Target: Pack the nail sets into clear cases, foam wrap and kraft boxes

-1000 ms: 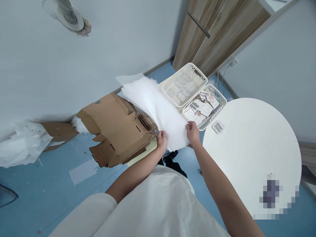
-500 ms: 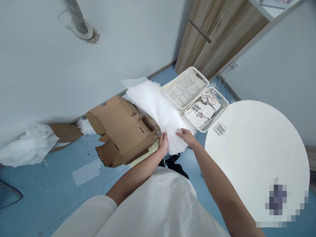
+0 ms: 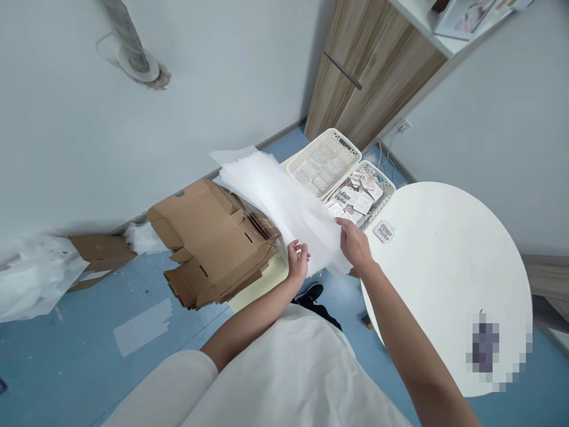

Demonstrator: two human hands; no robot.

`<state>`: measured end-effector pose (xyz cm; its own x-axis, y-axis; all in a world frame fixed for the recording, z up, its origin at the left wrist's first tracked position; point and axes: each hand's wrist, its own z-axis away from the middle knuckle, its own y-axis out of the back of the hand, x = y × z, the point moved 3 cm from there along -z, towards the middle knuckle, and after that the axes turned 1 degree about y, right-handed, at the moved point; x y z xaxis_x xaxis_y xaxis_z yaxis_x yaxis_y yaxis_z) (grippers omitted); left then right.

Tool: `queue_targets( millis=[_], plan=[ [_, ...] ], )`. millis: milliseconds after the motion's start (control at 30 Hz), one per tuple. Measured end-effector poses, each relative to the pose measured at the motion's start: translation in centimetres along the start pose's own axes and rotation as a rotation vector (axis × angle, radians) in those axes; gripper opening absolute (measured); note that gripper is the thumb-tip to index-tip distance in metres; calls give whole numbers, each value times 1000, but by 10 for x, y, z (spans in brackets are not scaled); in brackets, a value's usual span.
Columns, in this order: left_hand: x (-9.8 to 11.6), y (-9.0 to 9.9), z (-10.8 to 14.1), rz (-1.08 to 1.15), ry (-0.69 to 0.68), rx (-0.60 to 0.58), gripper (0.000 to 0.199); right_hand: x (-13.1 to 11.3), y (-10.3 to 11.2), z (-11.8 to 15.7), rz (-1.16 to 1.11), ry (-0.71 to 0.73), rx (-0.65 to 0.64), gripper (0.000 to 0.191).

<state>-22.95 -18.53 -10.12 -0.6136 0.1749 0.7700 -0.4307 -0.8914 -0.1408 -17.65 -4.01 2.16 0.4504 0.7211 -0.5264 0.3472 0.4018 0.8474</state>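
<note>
The round white table carries a small clear case near its edge and a pixelated purplish item; the pale yellow surface bears flattened cardboard and white sheets; a brown carton rests on the blue floor.

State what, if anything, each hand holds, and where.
Right hand: a thin white sheet, pinched at its right edge. Left hand: at the sheet's near edge; grip unclear.
</note>
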Motion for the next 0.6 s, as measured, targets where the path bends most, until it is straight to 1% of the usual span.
queue_targets(
  millis=[100, 200, 300, 400, 500, 533, 600],
  plan=[
    [1, -10, 6, -78, -25, -20, 42, 12, 24, 10, -46, 43, 123, 27],
    [-1, -23, 12, -137, -36, -71, 46, 27, 48, 26, -128, 8, 315, 24],
    [-6, -43, 21, -197, -9, -163, 55, 43, 70, 49, -212, -42, 486, 24],
    [-9, -72, 36, -238, 11, -320, 60, 62, 91, 81, -252, -115, 636, 25],
    [-11, -109, 59, -267, 7, -519, 58, 88, 109, 124, -231, -216, 753, 29],
    [-13, -122, 67, -283, 1, -568, 57, 98, 114, 140, -217, -247, 783, 30],
    [-19, -146, 81, -326, -23, -621, 56, 119, 122, 173, -187, -300, 856, 32]
  ],
)
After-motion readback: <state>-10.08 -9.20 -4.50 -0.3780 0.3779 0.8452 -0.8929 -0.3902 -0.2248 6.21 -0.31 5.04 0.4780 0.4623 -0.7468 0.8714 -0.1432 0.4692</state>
